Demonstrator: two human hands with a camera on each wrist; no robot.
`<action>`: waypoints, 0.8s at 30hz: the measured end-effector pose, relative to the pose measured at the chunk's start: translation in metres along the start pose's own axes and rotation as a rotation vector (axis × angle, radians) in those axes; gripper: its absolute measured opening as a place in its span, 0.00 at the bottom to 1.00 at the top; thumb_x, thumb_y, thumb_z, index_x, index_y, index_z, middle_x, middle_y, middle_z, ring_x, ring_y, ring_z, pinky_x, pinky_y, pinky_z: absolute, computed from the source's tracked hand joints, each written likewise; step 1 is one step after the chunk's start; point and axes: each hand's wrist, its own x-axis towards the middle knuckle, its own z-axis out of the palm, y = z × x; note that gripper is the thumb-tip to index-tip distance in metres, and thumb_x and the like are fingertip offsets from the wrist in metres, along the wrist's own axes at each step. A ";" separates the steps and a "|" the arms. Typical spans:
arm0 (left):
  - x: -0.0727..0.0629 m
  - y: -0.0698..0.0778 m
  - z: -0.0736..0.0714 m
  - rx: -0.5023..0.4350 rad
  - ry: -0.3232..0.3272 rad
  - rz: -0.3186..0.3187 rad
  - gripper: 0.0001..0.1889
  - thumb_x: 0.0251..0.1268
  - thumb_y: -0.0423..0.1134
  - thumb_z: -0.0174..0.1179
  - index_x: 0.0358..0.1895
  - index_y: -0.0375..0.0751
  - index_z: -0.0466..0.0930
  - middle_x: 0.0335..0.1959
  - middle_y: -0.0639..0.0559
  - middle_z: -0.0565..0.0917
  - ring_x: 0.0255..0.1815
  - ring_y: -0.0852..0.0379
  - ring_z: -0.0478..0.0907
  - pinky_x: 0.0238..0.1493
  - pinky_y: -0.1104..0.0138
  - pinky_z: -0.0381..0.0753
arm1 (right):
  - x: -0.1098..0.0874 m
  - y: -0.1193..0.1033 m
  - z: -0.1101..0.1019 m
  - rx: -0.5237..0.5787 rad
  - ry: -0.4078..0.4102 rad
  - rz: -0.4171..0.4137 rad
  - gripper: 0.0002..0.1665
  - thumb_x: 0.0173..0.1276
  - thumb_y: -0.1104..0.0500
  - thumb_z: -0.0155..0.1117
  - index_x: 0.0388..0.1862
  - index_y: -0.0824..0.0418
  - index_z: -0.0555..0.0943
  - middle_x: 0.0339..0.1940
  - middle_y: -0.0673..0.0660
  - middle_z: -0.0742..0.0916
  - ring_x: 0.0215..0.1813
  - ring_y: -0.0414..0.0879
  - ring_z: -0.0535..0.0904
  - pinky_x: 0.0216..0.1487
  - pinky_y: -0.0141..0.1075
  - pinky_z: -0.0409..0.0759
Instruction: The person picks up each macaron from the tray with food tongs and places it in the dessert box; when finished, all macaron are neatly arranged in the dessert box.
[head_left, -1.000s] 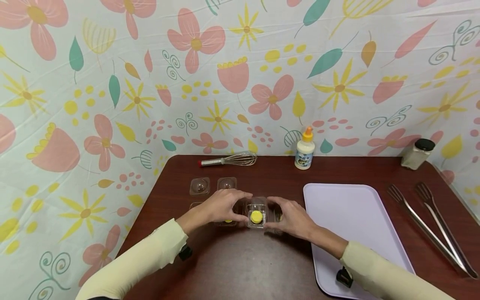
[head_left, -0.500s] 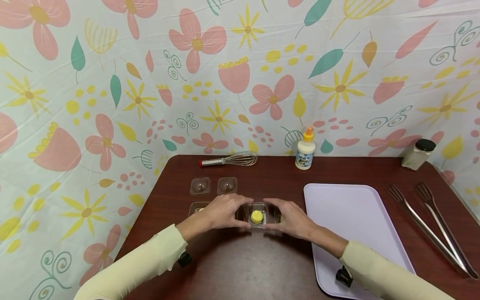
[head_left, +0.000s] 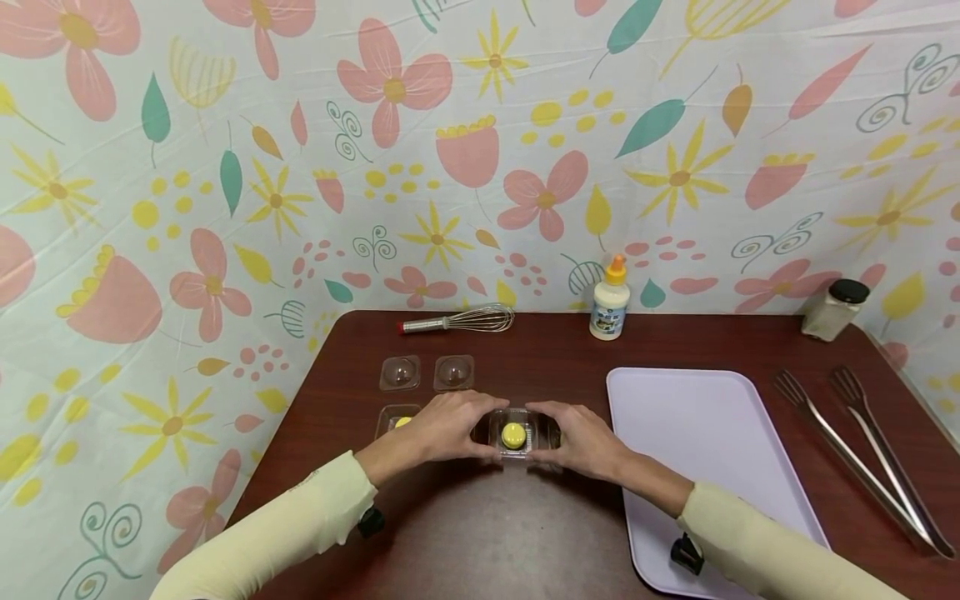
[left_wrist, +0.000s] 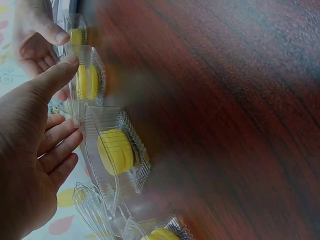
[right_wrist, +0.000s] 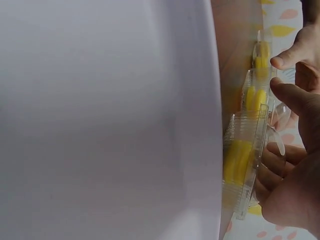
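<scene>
A small clear plastic box [head_left: 517,413] with a yellow macaron [head_left: 513,435] in it stands on the table between both hands. My left hand [head_left: 448,427] holds its left side, thumb at the near corner and fingers at the far one. On the opposite side my right hand [head_left: 585,437] holds it the same way. A clear lid lies over this box. Another clear box with a yellow macaron [left_wrist: 116,150] is beside my left hand, and one more [right_wrist: 237,162] sits beside my right hand, both partly hidden in the head view.
Two clear domed lids [head_left: 401,373] lie behind another macaron box [head_left: 390,417] at left. A whisk [head_left: 457,320], a glue bottle [head_left: 611,304] and a black-capped jar [head_left: 835,308] line the back. A lilac tray [head_left: 697,450] and metal tongs [head_left: 862,458] occupy the right.
The clear lid between my hands has come down onto the middle box, and the fingers of both hands have lowered with it. The other things have stayed in place.
</scene>
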 end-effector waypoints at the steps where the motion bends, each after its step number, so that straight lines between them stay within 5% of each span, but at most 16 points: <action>1: 0.000 0.000 0.001 -0.003 -0.002 -0.004 0.42 0.62 0.62 0.75 0.75 0.45 0.76 0.67 0.51 0.84 0.66 0.53 0.81 0.62 0.57 0.83 | 0.000 0.000 0.000 -0.002 -0.001 0.003 0.43 0.57 0.51 0.88 0.67 0.68 0.82 0.60 0.61 0.89 0.55 0.50 0.87 0.51 0.47 0.86; 24: 0.000 0.001 0.006 -0.027 0.000 -0.003 0.42 0.59 0.61 0.78 0.73 0.45 0.78 0.66 0.52 0.85 0.64 0.54 0.82 0.60 0.57 0.84 | 0.001 -0.002 0.002 -0.034 0.007 0.009 0.42 0.53 0.50 0.90 0.63 0.67 0.84 0.55 0.60 0.91 0.53 0.52 0.89 0.48 0.46 0.87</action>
